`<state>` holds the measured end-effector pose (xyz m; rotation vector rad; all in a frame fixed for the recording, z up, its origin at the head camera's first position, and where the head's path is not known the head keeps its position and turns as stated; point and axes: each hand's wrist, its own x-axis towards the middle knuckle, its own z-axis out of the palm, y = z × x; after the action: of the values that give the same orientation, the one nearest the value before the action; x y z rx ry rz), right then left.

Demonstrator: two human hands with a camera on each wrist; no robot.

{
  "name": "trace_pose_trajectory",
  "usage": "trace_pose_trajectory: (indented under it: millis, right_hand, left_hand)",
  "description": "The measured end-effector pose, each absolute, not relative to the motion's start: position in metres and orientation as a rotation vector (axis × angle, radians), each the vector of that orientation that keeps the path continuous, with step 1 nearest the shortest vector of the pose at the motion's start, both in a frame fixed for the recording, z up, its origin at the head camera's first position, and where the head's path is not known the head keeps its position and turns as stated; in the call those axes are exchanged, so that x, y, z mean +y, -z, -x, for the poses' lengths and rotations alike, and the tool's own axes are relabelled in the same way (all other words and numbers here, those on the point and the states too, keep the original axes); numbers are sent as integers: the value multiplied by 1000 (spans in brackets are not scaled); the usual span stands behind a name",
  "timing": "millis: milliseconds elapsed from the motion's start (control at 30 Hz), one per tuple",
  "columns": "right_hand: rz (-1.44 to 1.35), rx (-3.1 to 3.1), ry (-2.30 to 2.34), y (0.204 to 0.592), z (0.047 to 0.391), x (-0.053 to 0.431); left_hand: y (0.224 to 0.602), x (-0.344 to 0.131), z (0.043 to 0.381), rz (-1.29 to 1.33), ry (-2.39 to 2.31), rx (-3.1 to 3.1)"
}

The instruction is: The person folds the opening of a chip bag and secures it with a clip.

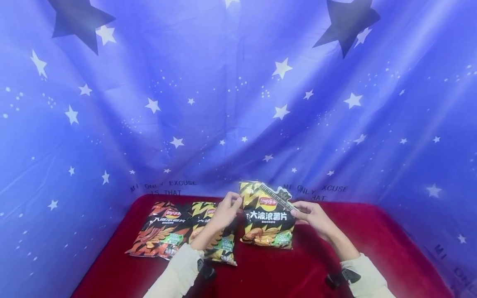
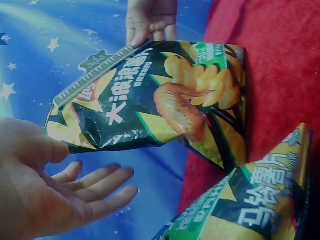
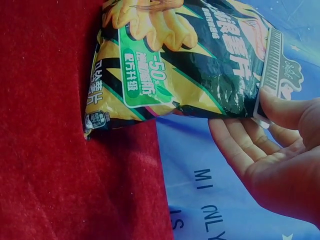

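A yellow and black chip bag [image 1: 265, 231] is raised at the red cloth, its printed front towards me. Slantwise across its top right corner runs a bag clip [image 1: 277, 198] with a piano-key pattern and a scalloped tab. My right hand [image 1: 311, 215] pinches the clip's lower end, thumb in front and fingers behind the bag, as the right wrist view shows. At the bag's other top corner is my left hand [image 2: 55, 185]; its thumb touches the bag's edge while the fingers spread loosely below. Whether the bag's bottom rests on the cloth I cannot tell.
Left of the raised bag, a second yellow and black chip bag [image 1: 222, 250] lies flat, partly under my left forearm. Beside it lies a red and black chip bag [image 1: 158, 231]. A blue star-printed curtain [image 1: 223, 103] surrounds the red cloth-covered table [image 1: 261, 275].
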<state>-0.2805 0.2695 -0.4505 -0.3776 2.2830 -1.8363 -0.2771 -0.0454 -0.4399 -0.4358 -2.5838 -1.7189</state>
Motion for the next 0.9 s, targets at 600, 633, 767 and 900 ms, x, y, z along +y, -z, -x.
trace_pose_trajectory:
  millis: [600, 633, 767, 900]
  right_hand:
    - [338, 2240, 1931, 434, 274, 267]
    - [333, 2236, 1938, 433, 274, 266]
    - [301, 2225, 1950, 427, 274, 264]
    - [263, 2223, 1934, 421, 275, 261]
  left_hand:
    - [432, -38, 272, 405, 1986, -2374]
    - [432, -38, 271, 390, 2004, -2356]
    - [428, -39, 270, 357, 2063, -2329]
    - [425, -43, 270, 347, 2138, -2358]
